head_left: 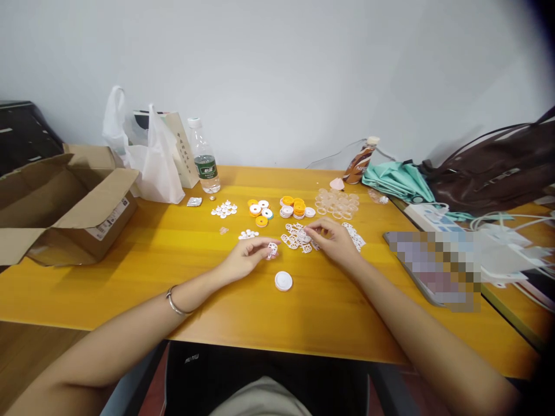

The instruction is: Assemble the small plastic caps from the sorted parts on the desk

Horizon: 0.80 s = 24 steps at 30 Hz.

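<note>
Head camera view: at frame centre, the left hand point(247, 257) pinches a small white lattice piece point(272, 250) between its closed fingertips, just above the yellow table point(173, 248). The right hand point(336, 240), fingers curled and nearly closed, touches the pile of white lattice pieces point(297, 238) beside it. A white round cap point(283, 281) lies just below both hands.

A plain pale wall point(277, 69) rises behind the glossy yellow wooden tabletop point(165, 254), evenly lit; dark furniture point(21, 136) stands far left
</note>
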Available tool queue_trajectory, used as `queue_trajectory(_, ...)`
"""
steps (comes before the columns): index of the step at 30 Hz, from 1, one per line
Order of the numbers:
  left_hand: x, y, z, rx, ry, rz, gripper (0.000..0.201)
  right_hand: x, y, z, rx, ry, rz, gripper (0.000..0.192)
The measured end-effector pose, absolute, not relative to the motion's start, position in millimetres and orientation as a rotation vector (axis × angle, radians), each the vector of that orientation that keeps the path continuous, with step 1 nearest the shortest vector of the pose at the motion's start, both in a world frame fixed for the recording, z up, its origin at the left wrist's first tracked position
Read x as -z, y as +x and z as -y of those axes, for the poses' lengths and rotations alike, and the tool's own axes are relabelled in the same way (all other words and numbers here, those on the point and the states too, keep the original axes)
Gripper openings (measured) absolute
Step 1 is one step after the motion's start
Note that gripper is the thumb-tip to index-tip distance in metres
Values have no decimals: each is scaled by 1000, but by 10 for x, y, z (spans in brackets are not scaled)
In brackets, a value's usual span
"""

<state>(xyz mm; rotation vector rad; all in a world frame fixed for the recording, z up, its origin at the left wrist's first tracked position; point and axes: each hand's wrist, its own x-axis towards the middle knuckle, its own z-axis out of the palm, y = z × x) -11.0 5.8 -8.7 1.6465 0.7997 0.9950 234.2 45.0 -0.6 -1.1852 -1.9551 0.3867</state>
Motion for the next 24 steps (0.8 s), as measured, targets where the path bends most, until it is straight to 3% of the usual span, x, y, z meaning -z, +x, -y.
queue_trajectory(11, 126, -29, 57, -1031, 1693, -694, 22, -145, 1887, 109, -684, -806, 2193, 16)
queue_trajectory(24, 53, -32, 107, -982, 1834, -921, 14, -107, 1886, 135, -729, -789, 2141, 14)
